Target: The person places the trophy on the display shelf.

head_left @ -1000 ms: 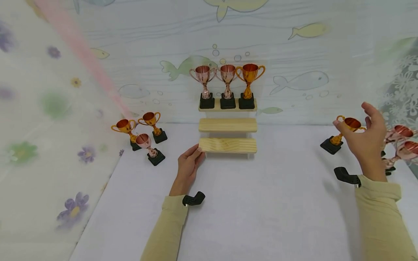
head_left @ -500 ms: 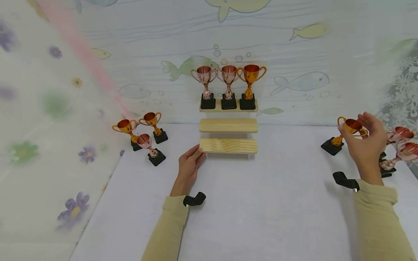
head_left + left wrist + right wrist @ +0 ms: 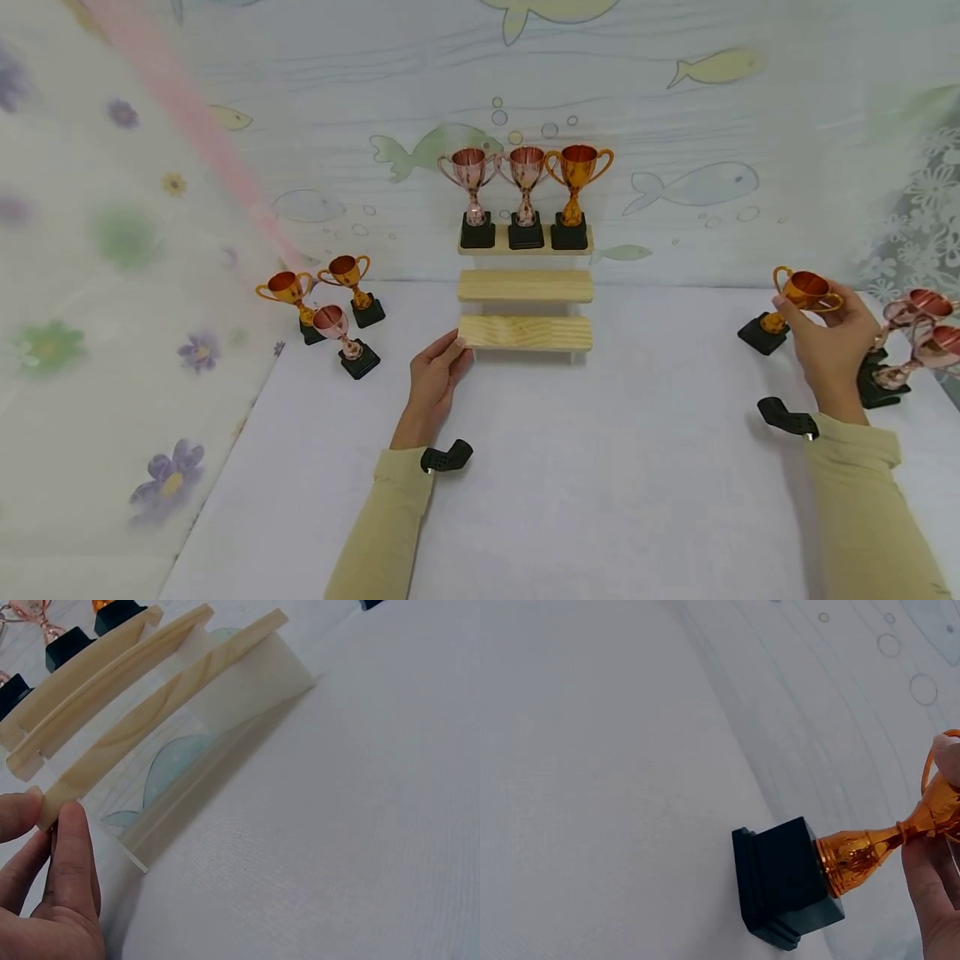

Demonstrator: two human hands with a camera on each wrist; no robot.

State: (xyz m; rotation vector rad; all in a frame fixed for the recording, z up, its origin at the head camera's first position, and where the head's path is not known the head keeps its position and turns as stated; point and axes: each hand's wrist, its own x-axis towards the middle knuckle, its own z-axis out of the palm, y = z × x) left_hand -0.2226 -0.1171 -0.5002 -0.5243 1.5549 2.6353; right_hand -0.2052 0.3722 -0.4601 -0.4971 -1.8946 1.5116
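Note:
At the centre stands a three-step wooden display rack. My left hand pinches the left end of its lowest step, thumb above and fingers beneath, as the left wrist view shows. On the right, my right hand holds a gold trophy by its cup, thumb on one side and fingers on the other. Its black base points down and left in the right wrist view; whether it touches the table I cannot tell. The rack's top step bears two rose-gold trophies and one gold trophy.
At the left stand two gold trophies and one rose-gold trophy. Beyond my right hand are rose-gold trophies, partly cut off by the frame. White cloth covers the table; a fish-patterned curtain hangs behind.
My right hand's fingers have come down and closed around the gold trophy's cup, and the wrist has shifted slightly left. The left hand keeps its place on the rack.

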